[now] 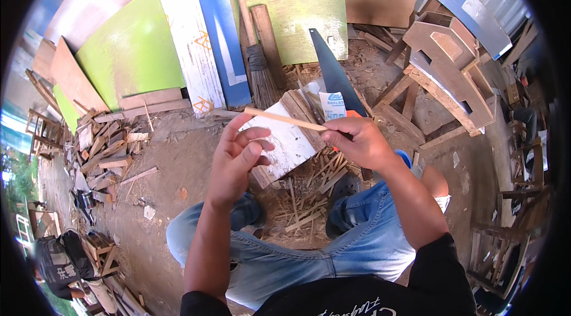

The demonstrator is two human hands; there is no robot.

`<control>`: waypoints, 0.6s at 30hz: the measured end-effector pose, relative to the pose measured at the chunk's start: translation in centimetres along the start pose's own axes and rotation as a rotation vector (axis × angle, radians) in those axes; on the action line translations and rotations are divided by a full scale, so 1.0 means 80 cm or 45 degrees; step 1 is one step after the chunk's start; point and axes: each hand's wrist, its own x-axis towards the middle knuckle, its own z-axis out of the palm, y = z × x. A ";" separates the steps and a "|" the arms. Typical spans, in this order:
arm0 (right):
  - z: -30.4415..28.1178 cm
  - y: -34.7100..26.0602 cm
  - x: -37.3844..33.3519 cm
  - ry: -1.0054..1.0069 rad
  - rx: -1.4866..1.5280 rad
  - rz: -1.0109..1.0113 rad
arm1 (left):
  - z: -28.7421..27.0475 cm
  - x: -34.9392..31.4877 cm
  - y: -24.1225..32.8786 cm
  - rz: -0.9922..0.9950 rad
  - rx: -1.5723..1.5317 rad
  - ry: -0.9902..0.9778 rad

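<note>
With right grip (360,140) clamped on wooden stick (288,118), held left grip (232,160) apart at its end, over white board (286,152).

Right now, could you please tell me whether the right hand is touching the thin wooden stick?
Touching: the head view shows the right hand closed on one end of the thin wooden stick, with no gap.
</note>
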 end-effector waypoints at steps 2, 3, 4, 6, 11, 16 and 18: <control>0.011 -0.006 -0.006 -0.028 0.157 0.221 | 0.012 0.003 -0.012 -0.080 -0.017 0.091; 0.017 -0.009 -0.008 -0.054 0.141 0.234 | 0.018 0.003 -0.019 -0.133 -0.030 0.148; 0.023 -0.010 -0.009 -0.099 0.140 0.250 | 0.023 0.004 -0.026 -0.092 0.062 0.075; 0.034 -0.012 -0.010 -0.164 0.163 0.280 | 0.030 0.005 -0.035 -0.077 0.074 0.101; 0.043 -0.012 -0.008 -0.208 0.234 0.282 | 0.026 0.009 -0.040 -0.012 0.080 0.139; 0.042 -0.013 -0.008 -0.292 0.504 0.418 | 0.024 0.010 -0.035 -0.019 0.087 0.115; 0.044 -0.015 -0.010 -0.242 0.488 0.410 | 0.026 0.010 -0.033 -0.042 0.077 0.094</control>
